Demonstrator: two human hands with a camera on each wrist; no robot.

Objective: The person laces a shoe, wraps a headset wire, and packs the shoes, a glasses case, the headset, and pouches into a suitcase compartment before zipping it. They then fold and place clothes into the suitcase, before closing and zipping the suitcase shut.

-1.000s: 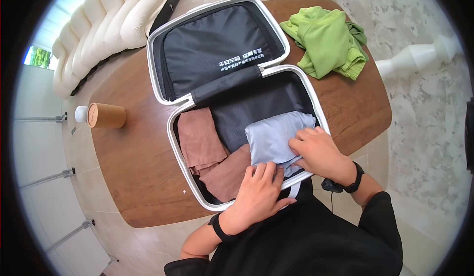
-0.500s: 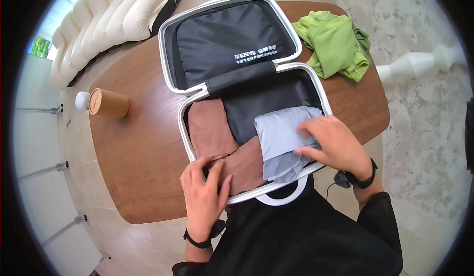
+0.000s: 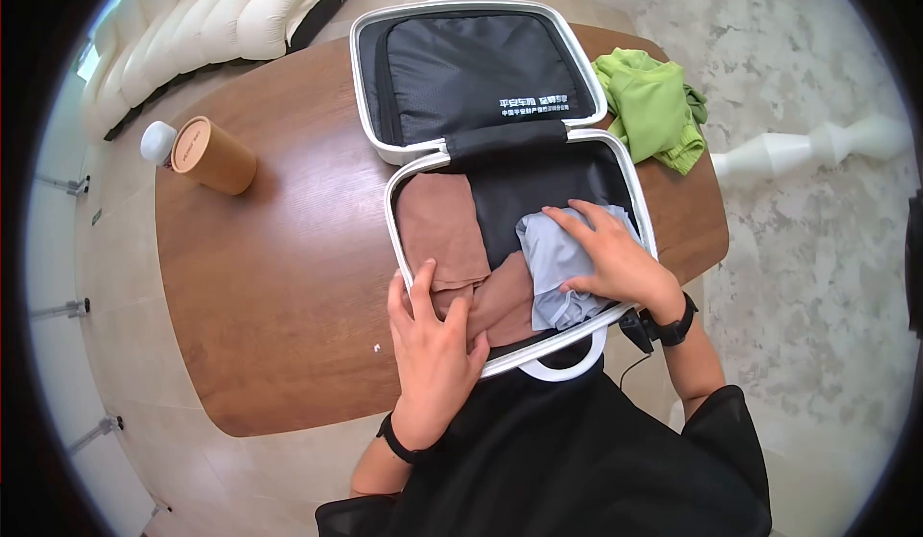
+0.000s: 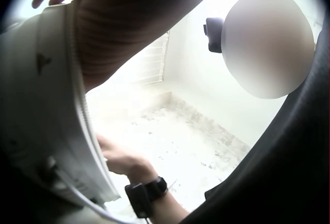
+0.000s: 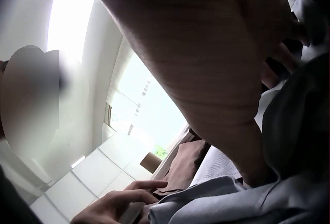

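An open suitcase (image 3: 392,220) with a white rim and black lining holds folded clothes. My left hand (image 3: 430,345) lies over its front left corner, fingers spread and touching the brown garment (image 3: 437,224) there. A second brown fold (image 3: 510,297) lies in the front middle. On the right, my right hand (image 3: 620,266) rests on a light blue garment (image 3: 546,260), thumb and fingers spread across it. The right wrist view shows the blue cloth (image 5: 227,203) close up, with the left hand (image 5: 116,206) at the brown cloth (image 5: 185,165) beyond.
The lid (image 3: 481,71) leans back, its black pocket printed with white characters. A crumpled green garment (image 3: 654,104) lies right of it on the wooden table (image 3: 279,287). Far left stand a brown canister (image 3: 223,160) and a white-capped container (image 3: 157,143). The suitcase's white handle (image 3: 567,374) faces me.
My left hand has moved left from the blue garment's front edge to the brown one at the corner. The right hand lifted off the blue garment's side and now lies spread on top.
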